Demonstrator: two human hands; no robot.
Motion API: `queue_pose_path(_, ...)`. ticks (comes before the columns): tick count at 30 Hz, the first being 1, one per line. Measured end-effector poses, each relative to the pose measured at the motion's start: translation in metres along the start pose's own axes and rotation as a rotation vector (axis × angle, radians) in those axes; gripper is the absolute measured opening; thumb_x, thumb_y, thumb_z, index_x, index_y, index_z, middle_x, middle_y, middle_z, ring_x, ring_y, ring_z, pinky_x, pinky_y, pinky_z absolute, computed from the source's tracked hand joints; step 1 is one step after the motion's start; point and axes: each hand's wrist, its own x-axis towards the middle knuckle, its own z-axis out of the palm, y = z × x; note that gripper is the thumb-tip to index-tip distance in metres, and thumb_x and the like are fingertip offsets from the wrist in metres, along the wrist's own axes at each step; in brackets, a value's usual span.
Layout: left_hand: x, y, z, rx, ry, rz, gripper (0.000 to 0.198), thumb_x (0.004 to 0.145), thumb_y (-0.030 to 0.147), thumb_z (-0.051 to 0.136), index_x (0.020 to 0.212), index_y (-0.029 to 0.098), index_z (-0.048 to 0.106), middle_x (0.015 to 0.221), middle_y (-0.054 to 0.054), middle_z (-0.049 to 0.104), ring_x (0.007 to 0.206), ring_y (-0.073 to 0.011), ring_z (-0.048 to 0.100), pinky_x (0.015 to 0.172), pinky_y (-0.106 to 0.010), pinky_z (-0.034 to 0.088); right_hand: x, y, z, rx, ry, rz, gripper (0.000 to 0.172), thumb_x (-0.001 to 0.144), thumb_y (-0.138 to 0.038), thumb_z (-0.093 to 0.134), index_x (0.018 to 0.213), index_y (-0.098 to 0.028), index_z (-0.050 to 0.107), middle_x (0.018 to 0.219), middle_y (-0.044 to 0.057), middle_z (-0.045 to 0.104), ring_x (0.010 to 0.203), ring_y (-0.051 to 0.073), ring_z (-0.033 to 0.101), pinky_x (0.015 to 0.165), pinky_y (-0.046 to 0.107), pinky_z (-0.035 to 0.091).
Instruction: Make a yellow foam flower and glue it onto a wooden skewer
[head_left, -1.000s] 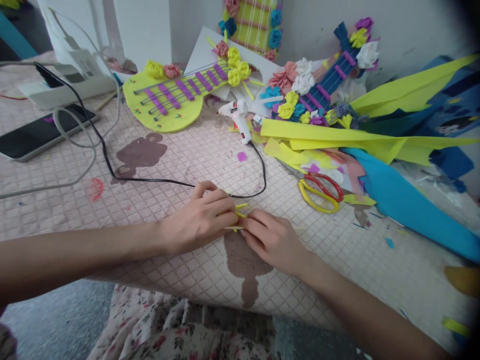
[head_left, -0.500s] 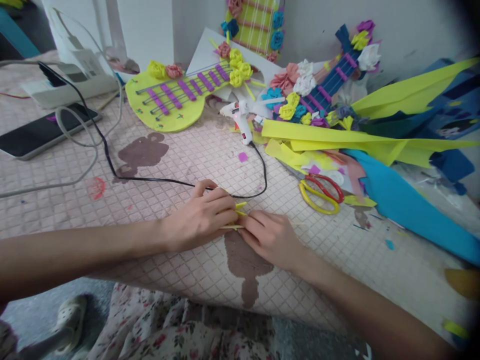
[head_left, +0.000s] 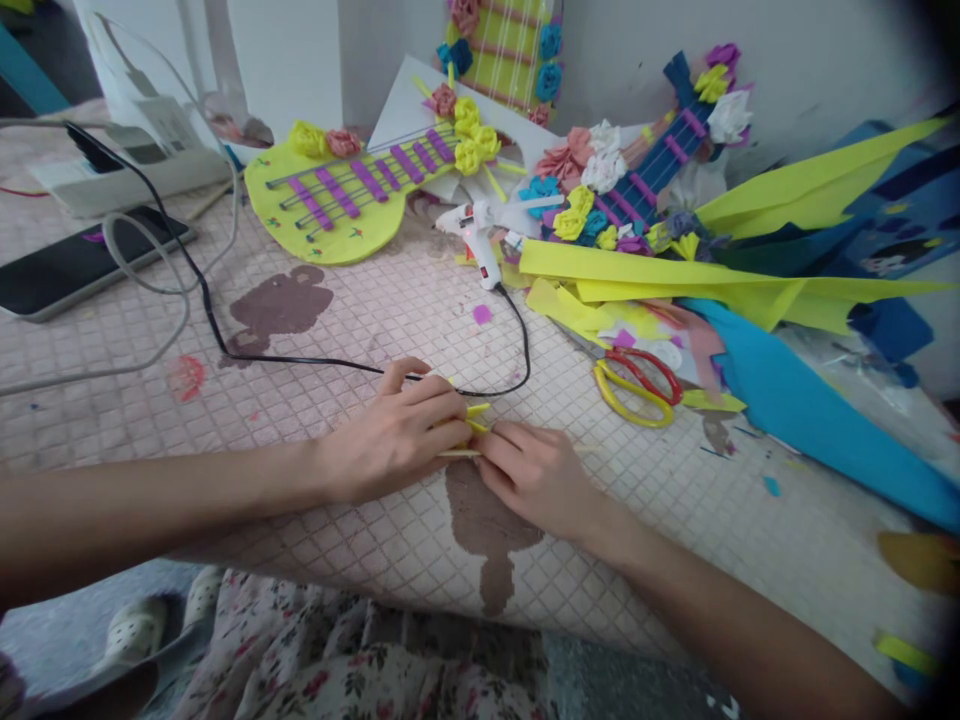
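Observation:
Close together near the table's front edge, my two hands are both closed. My left hand (head_left: 409,430) pinches a bit of yellow paper (head_left: 477,412), mostly hidden under the fingers. My right hand (head_left: 536,475) grips a thin pale stick (head_left: 459,453) that runs between both hands, its faint end showing past my right wrist. Just beyond the left fingertips passes the black cord of the white glue gun (head_left: 484,250). Scissors (head_left: 637,388) with a red and a yellow handle lie to the right of my right hand.
Behind lie a yellow paper guitar (head_left: 330,200) and a blue one (head_left: 637,195) with paper flowers. Yellow paper strips (head_left: 675,270) and blue paper (head_left: 810,400) cover the right side. A phone (head_left: 90,265) and power strip (head_left: 135,175) sit at left, among cables.
The whole view has shifted slightly, with things now a little further left. Both hands keep nearly the same hold and place.

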Motion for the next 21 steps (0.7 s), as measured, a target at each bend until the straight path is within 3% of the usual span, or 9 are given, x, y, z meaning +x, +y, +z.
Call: queue_pose_path(21,-0.0007,0.0002,-0.0018,0.020,-0.006,0.016,0.015,0.092,0.016,0.044,0.094,0.020,0.058,0.091,0.000,0.065,0.089,-0.0147,0.055,0.094,-0.042,0.030,-0.0012,-0.0005,-0.0010,0.093,-0.025,0.102,0.014,0.089,-0.021,0.044,0.084,-0.016,0.056,0.076,0.003,0.062,0.069,0.013,0.058,0.060,0.025,0.041)
